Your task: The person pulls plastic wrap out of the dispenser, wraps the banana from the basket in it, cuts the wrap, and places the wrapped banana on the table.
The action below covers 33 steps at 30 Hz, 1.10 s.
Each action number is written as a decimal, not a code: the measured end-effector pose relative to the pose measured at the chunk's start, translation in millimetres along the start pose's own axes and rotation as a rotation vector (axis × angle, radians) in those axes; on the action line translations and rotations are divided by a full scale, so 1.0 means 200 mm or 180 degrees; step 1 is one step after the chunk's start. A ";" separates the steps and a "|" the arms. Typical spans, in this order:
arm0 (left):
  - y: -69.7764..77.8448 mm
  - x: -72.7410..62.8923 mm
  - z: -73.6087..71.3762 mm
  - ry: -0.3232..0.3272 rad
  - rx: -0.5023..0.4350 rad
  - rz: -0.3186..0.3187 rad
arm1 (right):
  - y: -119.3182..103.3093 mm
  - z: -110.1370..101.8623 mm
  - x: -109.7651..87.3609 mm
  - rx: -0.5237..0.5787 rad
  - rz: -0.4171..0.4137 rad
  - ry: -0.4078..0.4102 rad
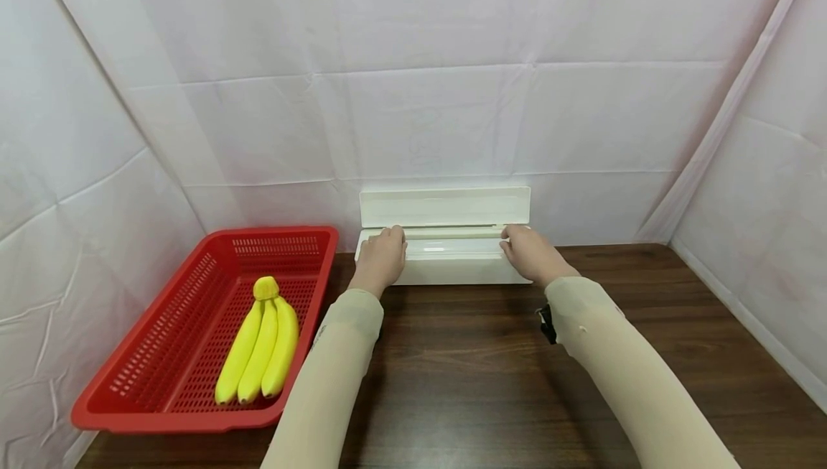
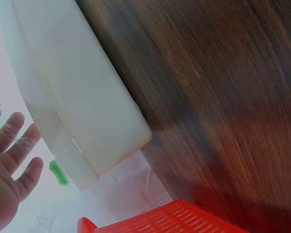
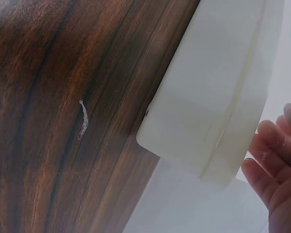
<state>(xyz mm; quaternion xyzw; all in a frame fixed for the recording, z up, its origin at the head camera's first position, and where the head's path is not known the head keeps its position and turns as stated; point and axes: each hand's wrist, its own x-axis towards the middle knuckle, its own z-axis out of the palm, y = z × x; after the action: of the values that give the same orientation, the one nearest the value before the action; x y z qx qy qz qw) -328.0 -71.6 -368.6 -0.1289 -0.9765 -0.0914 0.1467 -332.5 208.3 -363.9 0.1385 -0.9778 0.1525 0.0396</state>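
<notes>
A long white cling film dispenser (image 1: 461, 271) stands against the back curtain with its lid (image 1: 446, 207) raised. Across its opening, clear cling film (image 1: 434, 248) catches the light. My left hand (image 1: 381, 257) is over the dispenser's left end, my right hand (image 1: 533, 253) over its right end. Each pinches the film at its side, thumb and fingertips partly hidden. In the left wrist view, film glints across the fingers (image 2: 20, 145) behind the box. The right wrist view shows similar shine on the right fingers (image 3: 269, 158).
To the left sits a red plastic basket (image 1: 326, 268) with a bunch of bananas (image 1: 263, 347) inside. A small green tab (image 2: 58, 173) shows by the dispenser's left end. The dark wooden table (image 1: 465, 383) bears a small whitish scrap (image 3: 84, 120). White curtains enclose the back and sides.
</notes>
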 end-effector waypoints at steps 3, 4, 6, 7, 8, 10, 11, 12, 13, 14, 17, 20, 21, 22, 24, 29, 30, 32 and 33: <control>0.00 0.00 0.00 0.0034 -0.0005 0.0008 | 0.00 0.00 0.00 0.0007 0.0019 0.0037; 0.00 0.00 0.00 0.0045 -0.0004 0.0013 | 0.00 0.00 0.00 0.0010 0.0015 0.0041; 0.00 0.00 0.00 0.0077 -0.0006 0.0027 | 0.01 0.00 0.00 0.0009 0.0002 0.0051; 0.00 0.00 0.00 0.0095 0.0002 0.0035 | 0.01 0.00 0.00 0.0005 -0.0010 0.0052; 0.00 -0.01 0.00 0.0110 0.0004 0.0042 | 0.01 0.00 0.00 0.0005 -0.0016 0.0054; 0.00 -0.01 -0.01 0.0123 0.0004 0.0059 | 0.01 0.00 0.00 0.0001 -0.0026 0.0056; 0.00 -0.01 -0.01 0.0130 -0.0004 0.0066 | 0.01 0.00 0.00 0.0001 -0.0029 0.0053; 0.00 -0.01 -0.01 0.0132 -0.0009 0.0070 | 0.01 0.00 0.00 0.0011 -0.0038 0.0051; 0.00 -0.01 -0.02 0.0137 -0.0014 0.0079 | 0.01 0.00 0.00 0.0015 -0.0042 0.0048; 0.00 -0.01 -0.02 0.0147 -0.0022 0.0086 | 0.01 0.00 0.00 0.0021 -0.0046 0.0054; -0.01 -0.01 -0.02 0.0173 -0.0059 0.0110 | 0.01 -0.01 0.00 0.0047 -0.0069 0.0057; -0.01 -0.01 -0.02 0.0227 -0.0115 0.0138 | 0.01 -0.02 0.00 0.0073 -0.0092 0.0070; -0.01 -0.01 -0.02 0.0223 -0.0148 0.0139 | 0.01 -0.02 0.00 0.0080 -0.0096 0.0069; -0.01 0.00 -0.02 0.0230 -0.0170 0.0141 | 0.01 -0.02 -0.01 0.0084 -0.0105 0.0073; -0.01 0.00 -0.02 0.0196 -0.0235 0.0115 | 0.01 -0.03 -0.01 0.0093 -0.0109 0.0075; -0.01 -0.01 -0.03 0.0050 -0.0379 0.0025 | 0.01 -0.03 -0.01 0.0087 -0.0136 0.0083; -0.01 -0.01 -0.03 0.0044 -0.0401 0.0021 | 0.01 -0.03 -0.01 0.0082 -0.0141 0.0084; -0.01 -0.01 -0.03 0.0056 -0.0419 0.0034 | 0.01 -0.04 -0.01 0.0084 -0.0140 0.0081; -0.01 -0.01 -0.04 0.0064 -0.0427 0.0041 | 0.01 -0.04 -0.01 0.0082 -0.0140 0.0079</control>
<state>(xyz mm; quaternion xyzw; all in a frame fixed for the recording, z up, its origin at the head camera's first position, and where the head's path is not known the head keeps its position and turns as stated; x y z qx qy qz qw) -325.0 -74.8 -362.6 -0.1438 -0.9658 -0.1570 0.1482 -331.0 213.2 -358.0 0.1584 -0.9719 0.1659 0.0533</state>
